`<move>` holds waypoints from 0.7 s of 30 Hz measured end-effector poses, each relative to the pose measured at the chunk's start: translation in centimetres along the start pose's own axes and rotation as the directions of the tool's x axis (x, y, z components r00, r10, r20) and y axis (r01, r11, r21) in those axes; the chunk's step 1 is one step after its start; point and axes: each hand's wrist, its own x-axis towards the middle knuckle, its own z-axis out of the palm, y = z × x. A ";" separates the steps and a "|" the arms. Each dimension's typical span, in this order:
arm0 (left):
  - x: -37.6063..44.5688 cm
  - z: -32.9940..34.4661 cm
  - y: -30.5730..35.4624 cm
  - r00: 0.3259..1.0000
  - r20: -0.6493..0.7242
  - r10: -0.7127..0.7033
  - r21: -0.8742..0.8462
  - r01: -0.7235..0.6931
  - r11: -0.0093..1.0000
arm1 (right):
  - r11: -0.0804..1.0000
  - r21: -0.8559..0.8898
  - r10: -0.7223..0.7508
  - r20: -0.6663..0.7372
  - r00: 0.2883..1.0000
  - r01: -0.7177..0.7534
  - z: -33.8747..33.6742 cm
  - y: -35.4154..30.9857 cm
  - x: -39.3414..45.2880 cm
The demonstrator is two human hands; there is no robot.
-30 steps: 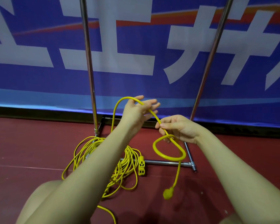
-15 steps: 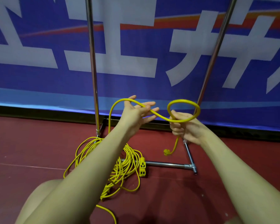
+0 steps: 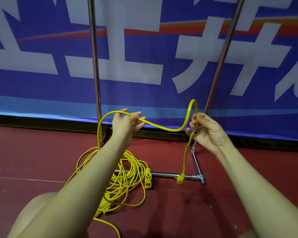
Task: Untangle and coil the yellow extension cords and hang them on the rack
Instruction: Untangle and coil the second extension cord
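Note:
A yellow extension cord stretches between my two hands above the floor. My left hand holds it loosely, the cord lying across the fingers with the thumb on top. My right hand pinches the cord where it arches upward, and from there the free end hangs straight down to a yellow plug near the floor. The rest lies as a tangled yellow pile on the floor under my left forearm, with a yellow socket block at its right edge. The metal rack stands right behind.
The rack's two upright poles and its base bars stand on the red floor in front of a blue banner wall. My knee shows at the lower left.
The small loop beside my right hand has opened out, and the plug end has dropped to hang straight down. Both hands have moved further apart.

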 end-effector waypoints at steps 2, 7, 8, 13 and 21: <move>0.0 -0.1 0.1 0.999 -0.038 0.038 -0.009 -0.038 0.999 | 1.000 0.013 -0.005 0.004 1.000 0.005 -0.1 -0.2 -0.4; -0.1 -0.3 0.3 0.988 -0.133 0.078 -0.072 -0.088 0.993 | 0.998 0.041 0.054 0.070 0.996 -0.057 -0.1 -0.6 -1.2; -0.1 -0.2 0.3 0.987 -0.137 0.086 -0.068 -0.096 0.993 | 0.997 0.030 0.074 0.069 0.995 -0.076 0.0 -0.8 -1.4; 0.0 0.1 0.0 0.982 -0.170 0.084 -0.100 -0.102 0.990 | 0.932 -0.299 0.234 0.065 0.970 -0.205 0.4 -0.5 -1.9; 0.6 0.5 0.8 0.990 -0.135 -0.039 -0.240 0.005 0.971 | 0.915 -0.277 0.330 0.097 0.939 -0.293 0.4 0.2 -1.9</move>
